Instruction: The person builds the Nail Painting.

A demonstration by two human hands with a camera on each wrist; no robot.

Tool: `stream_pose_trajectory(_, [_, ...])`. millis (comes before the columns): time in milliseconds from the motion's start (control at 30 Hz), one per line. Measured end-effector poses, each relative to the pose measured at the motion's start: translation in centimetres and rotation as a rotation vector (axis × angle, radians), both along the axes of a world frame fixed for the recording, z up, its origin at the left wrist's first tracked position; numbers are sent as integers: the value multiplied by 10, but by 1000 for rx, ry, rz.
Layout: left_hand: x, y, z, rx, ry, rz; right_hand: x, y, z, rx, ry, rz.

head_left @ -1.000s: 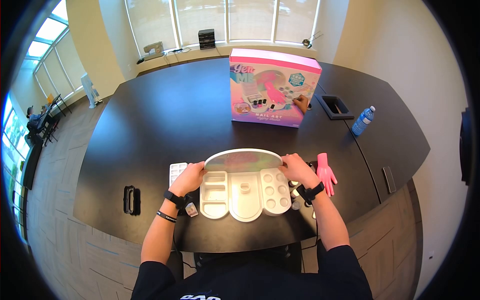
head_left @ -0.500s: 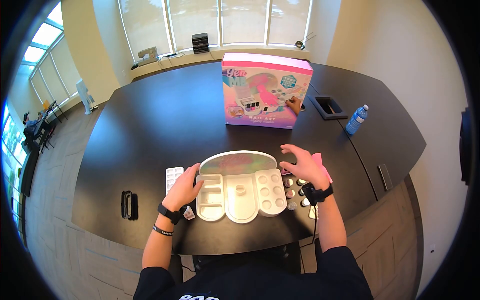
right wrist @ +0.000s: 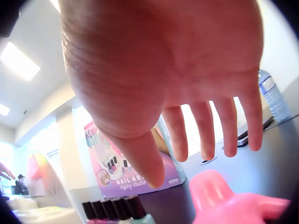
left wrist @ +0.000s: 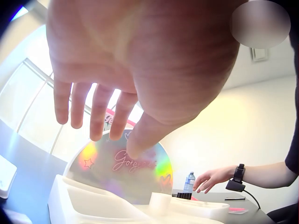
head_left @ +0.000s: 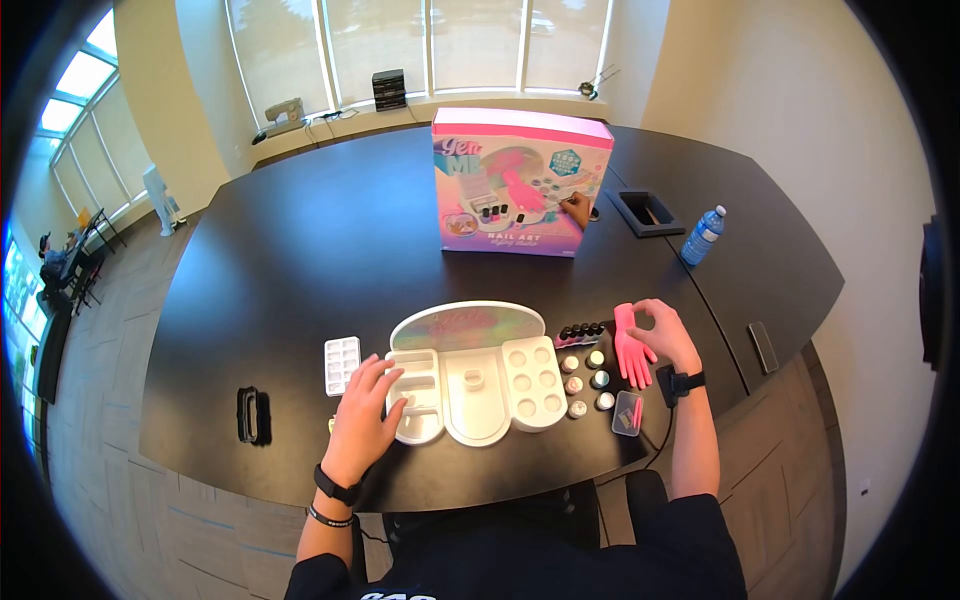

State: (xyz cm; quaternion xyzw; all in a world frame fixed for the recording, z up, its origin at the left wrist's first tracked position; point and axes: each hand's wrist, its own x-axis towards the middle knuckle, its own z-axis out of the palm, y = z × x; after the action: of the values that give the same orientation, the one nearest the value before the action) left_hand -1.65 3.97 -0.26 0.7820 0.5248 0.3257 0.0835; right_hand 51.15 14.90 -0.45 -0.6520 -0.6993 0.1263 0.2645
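Note:
My left hand (head_left: 362,425) hovers over the left side of the white tray station (head_left: 480,424), fingers apart and relaxed; the left wrist view shows its palm above the compartments, with the iridescent upright panel (left wrist: 117,172) behind. My right hand (head_left: 668,335) is at the pink model hand (head_left: 632,350), thumb and fingers spread with a gap between them. In the right wrist view the pink model hand (right wrist: 215,198) lies just below the fingers. Whether the right fingers touch it I cannot tell.
Dark-capped polish bottles (head_left: 580,334), several small jars (head_left: 573,385) and a small clear box (head_left: 627,413) stand right of the station. A white palette (head_left: 342,365) lies left. Further back are a pink box (head_left: 520,185) and a water bottle (head_left: 703,236).
Both hands have let go of the upright panel's edges. The right hand has moved right to the pink model hand, while the left has come back toward the tray's left compartments.

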Motion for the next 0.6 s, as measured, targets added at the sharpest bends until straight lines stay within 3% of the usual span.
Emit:
stream_pose_trajectory(67, [5, -5, 2, -29, -5, -15, 6, -2, -2, -115, -126, -25])
stream_pose_trajectory(167, [9, -11, -4, -55, 0, -34, 4, -9, 2, -275, -69, -136])
stream_pose_trajectory(400, [14, -18, -17, -122, 120, -41, 20, -7, -35, -306, -170, -140])
stream_pose_trajectory(600, [17, -20, -24, -185, 152, -29, 17, -10, -35, -290, -233, -140])
